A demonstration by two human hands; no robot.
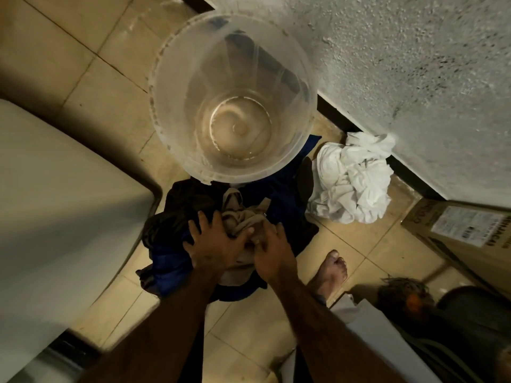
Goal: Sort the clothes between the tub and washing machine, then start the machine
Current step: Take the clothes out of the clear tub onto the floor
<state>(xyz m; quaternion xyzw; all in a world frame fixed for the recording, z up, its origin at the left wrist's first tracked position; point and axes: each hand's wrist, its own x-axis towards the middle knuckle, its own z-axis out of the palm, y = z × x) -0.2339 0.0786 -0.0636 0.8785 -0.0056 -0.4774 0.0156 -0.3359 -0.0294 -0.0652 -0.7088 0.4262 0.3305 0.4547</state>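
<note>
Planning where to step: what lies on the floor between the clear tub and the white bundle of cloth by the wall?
In the head view, dark blue clothing from the pile under both hands fills the stretch between the tub and the white bundle.

"What's on the tiled floor?"
"Dark clothes under both hands. The see-through tub past them. White cloth and a box to the right."
</note>
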